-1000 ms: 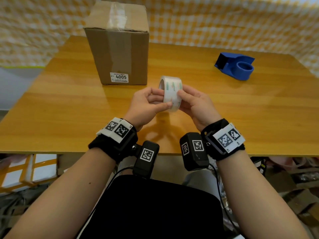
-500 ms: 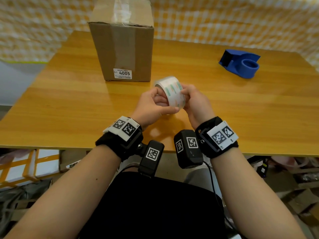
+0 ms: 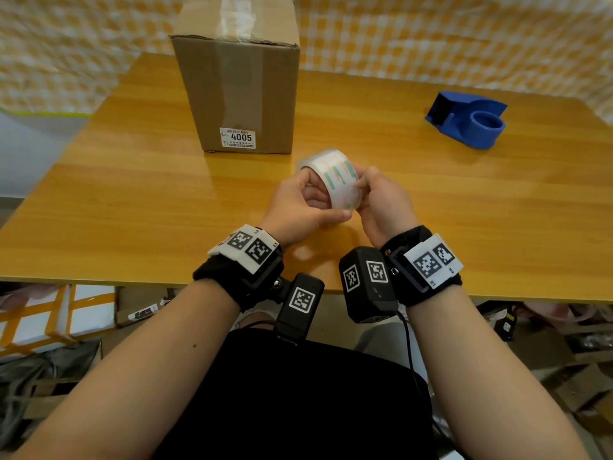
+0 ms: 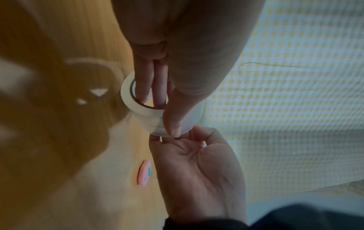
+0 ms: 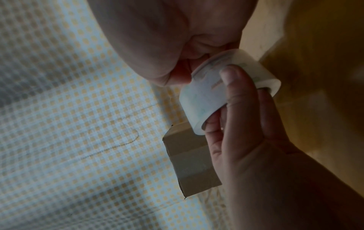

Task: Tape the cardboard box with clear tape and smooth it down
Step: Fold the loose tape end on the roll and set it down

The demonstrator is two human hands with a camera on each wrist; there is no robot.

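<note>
The cardboard box stands upright at the back left of the table, with clear tape over its top seam and down its front; it also shows in the right wrist view. Both hands hold a roll of clear tape in front of it, just above the table. My left hand grips the roll, fingers inside the core and thumb on the outer face. My right hand has its fingertips curled against the roll's right rim.
A blue tape dispenser sits at the back right of the wooden table. A checked cloth hangs behind the table. A small pink item shows on the table in the left wrist view. Boxes lie on the floor below.
The roll has tipped, its top leaning to the left. My right fingers, which lay along the roll, have curled onto its right rim. My left hand keeps its grip.
</note>
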